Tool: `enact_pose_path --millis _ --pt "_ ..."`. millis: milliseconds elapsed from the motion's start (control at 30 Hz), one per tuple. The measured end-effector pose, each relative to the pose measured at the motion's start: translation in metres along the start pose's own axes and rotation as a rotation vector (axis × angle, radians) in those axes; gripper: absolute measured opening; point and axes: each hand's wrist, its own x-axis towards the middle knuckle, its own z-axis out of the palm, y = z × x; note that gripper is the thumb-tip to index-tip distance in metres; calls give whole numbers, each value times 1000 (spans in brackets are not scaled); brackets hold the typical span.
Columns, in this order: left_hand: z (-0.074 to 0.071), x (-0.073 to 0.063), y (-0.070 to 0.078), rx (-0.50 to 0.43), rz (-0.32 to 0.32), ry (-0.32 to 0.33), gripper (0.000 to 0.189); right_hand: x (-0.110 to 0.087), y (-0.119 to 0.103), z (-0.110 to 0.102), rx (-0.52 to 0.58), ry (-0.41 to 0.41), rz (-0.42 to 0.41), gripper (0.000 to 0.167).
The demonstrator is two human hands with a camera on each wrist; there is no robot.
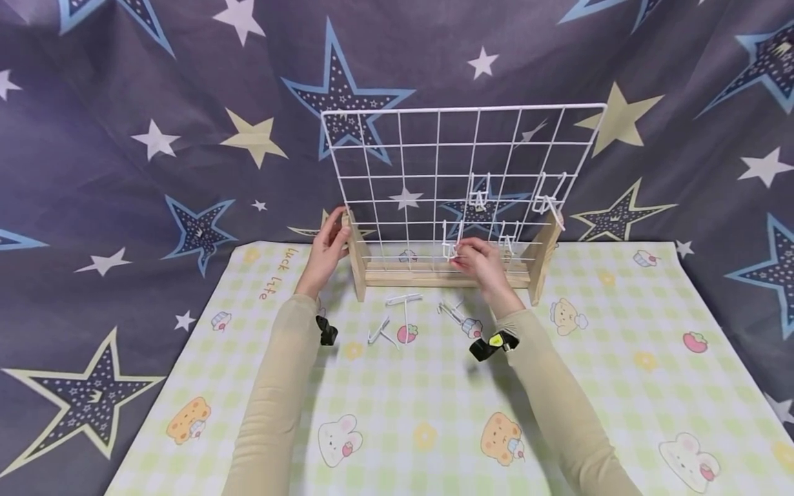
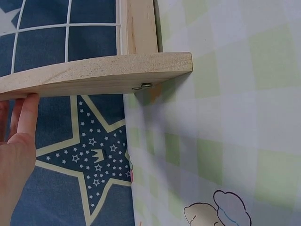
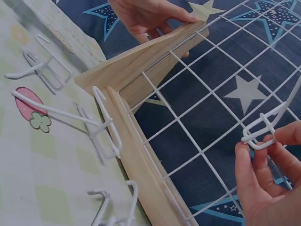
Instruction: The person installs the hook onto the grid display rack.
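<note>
A white wire grid panel (image 1: 418, 177) stands upright in a wooden stand (image 1: 434, 278). My left hand (image 1: 327, 244) holds the upper end of the stand's left side board (image 2: 103, 75), with fingers against its outer face. My right hand (image 3: 270, 181) pinches a white wire hook (image 3: 258, 132) between thumb and fingers at the grid's lower middle. That hook lies against the grid wires; whether it is fully hung cannot be told. Other white hooks hang on the grid to the right, one of them (image 1: 479, 200) higher up and another (image 1: 507, 242) beside my right hand.
Several loose white hooks lie on the checkered tablecloth in front of the stand, among them a long-armed hook (image 1: 406, 310) and a smaller hook (image 1: 380, 332). A dark star-patterned cloth (image 1: 198, 138) hangs behind the table.
</note>
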Motion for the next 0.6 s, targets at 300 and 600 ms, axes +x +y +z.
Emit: enact_pose_path --millis 300,600 --pt "-1 -1 2 -7 3 7 52 1 6 3 87 -15 112 13" --pt "1 0 0 -21 3 -5 52 0 6 -7 128 -75 176 14"
